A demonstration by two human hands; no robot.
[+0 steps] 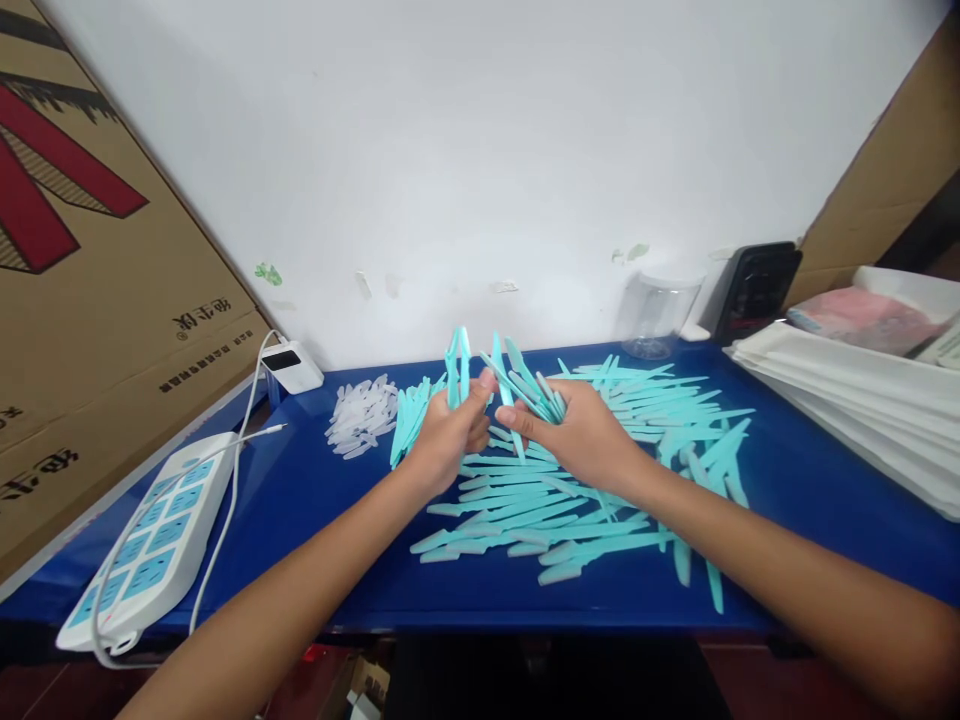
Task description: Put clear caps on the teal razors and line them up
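My left hand (448, 435) is closed on a few turquoise eyebrow razors (457, 365), which stand upright out of the grip. Close beside it, my right hand (589, 435) is wrapped round a loose bundle of the same razors (534, 383), with one long razor (508, 430) pinched at the thumb. Below and to the right of both hands spreads a big pile of turquoise razors (510, 505) on the blue table. A smaller stack of razors (409, 420) lies just behind my left hand. Left of that is a heap of small translucent white covers (363, 415).
A white power strip (150, 550) with a cable lies at the left, near a small white device (292, 367). A clear jar (656, 315) and a black device (757, 290) stand by the wall. White trays (847, 400) are stacked at right; a large cardboard box (112, 330) stands left.
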